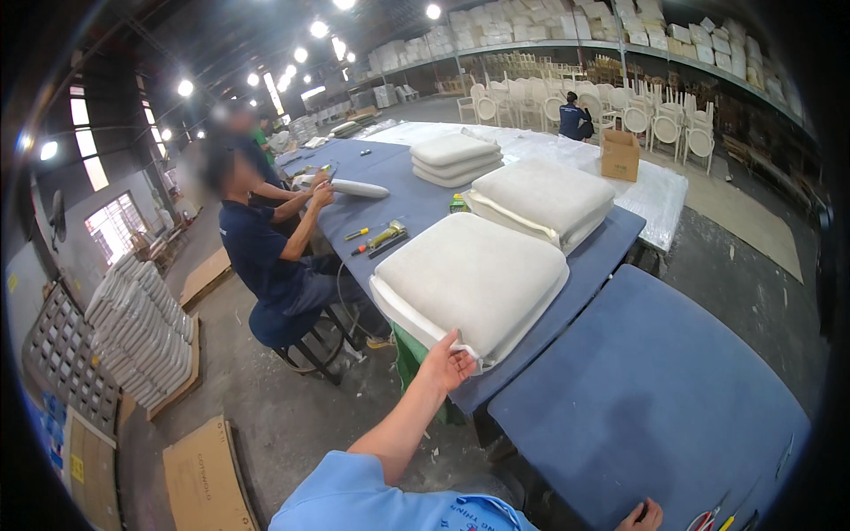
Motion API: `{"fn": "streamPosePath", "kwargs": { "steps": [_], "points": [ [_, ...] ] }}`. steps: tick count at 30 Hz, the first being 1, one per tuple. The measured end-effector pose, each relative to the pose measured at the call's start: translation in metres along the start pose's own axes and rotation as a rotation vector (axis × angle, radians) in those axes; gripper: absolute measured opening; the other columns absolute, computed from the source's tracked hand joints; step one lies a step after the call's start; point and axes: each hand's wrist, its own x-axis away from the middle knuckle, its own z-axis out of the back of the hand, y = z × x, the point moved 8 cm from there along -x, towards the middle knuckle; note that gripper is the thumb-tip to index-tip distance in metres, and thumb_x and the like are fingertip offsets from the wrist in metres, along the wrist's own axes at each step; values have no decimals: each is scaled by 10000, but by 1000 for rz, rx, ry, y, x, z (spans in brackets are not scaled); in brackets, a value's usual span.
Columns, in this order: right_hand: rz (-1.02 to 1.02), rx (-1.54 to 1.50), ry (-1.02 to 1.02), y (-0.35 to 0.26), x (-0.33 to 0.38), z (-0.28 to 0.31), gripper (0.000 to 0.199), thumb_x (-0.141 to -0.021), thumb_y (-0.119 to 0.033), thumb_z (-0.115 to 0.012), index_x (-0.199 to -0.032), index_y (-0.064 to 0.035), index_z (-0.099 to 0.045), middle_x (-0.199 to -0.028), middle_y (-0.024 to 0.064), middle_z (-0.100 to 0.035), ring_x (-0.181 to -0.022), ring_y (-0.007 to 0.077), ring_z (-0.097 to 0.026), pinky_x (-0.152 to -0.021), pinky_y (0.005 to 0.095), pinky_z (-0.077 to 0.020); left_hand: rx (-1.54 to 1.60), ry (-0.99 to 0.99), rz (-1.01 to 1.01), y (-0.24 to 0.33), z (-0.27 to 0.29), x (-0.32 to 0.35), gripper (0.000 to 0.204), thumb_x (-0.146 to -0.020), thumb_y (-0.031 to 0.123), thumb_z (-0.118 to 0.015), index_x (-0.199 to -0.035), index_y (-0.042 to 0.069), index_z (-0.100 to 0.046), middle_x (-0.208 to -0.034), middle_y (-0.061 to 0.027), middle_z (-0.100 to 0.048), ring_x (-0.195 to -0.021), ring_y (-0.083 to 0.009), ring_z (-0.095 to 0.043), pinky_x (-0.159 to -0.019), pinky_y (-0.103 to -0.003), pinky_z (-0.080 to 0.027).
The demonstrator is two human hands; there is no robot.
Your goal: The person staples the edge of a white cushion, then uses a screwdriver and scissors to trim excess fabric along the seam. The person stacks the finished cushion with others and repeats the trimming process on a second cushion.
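I have the white cushion just beyond the left hand, whose loosely curled fingers meet its near edge, perhaps to steady it; from here I can't tell whether they pinch. It lies flat, one corner beside that hand, nearly square, no clear long axis. The right hand, half-curled and cut off, neighbours hand tools; its hold is unclear.

The site is identified as a furniture workshop. Padded seat cushions are stacked on a blue-covered worktable, hand tools are laid out beside them, pale chairs are massed at the rear, and wrapped bundles are stored on a long raised rack.
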Motion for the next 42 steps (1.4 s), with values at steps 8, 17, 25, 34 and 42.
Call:
{"fn": "streamPosePath", "kwargs": {
  "steps": [8,17,25,34,42],
  "points": [
    [-64,3,-51,-1,-2,-8,188,-927,-219,-731,-1060,-93,-777,-1042,156,-740,-988,376,-676,-899,491,-536,-2,-198,65,11,-98,-20,615,-922,576,-763,-1005,-4,-579,-672,-46,-668,-574,-194,-689,-590,-377,-612],
    [-396,-671,-276,-12,-26,-85,270,-996,-139,-685,-1226,2,-679,-1127,97,-666,-1025,191,-628,-912,338,-514,-256,-425,126,-20,-49,20,449,-1077,408,-572,-1249,-5,-615,-973,-130,-761,-785,-264,-764,-710,-403,-644],
    [-431,-1109,-1042,-262,-76,-170,402,-1064,-293,-621,-1379,-44,-607,-1173,77,-681,-976,149,-637,-814,319,-511,-518,38,-521,174,36,3,326,-1049,243,-599,-1261,10,-681,-1035,-116,-745,-873,-216,-728,-737,-349,-590],
    [-504,-1212,-891,-398,-131,-265,729,-966,-368,-764,-1458,84,-474,-1423,238,-598,-1295,340,-606,-1049,437,-498,-1465,398,-511,291,26,-128,705,-1008,575,-489,-1316,-24,-696,-1414,-309,-612,-1385,-448,-540,-1146,-468,-428],
    [-639,-1461,-1157,-410,-124,-278,639,-946,-241,-779,-1423,108,-535,-1390,268,-626,-1258,386,-633,-1086,493,-488,-1622,646,-512,289,25,-77,805,-1028,619,-398,-1319,-84,-661,-1392,-333,-613,-1370,-457,-553,-1134,-505,-430]
  ]
}}
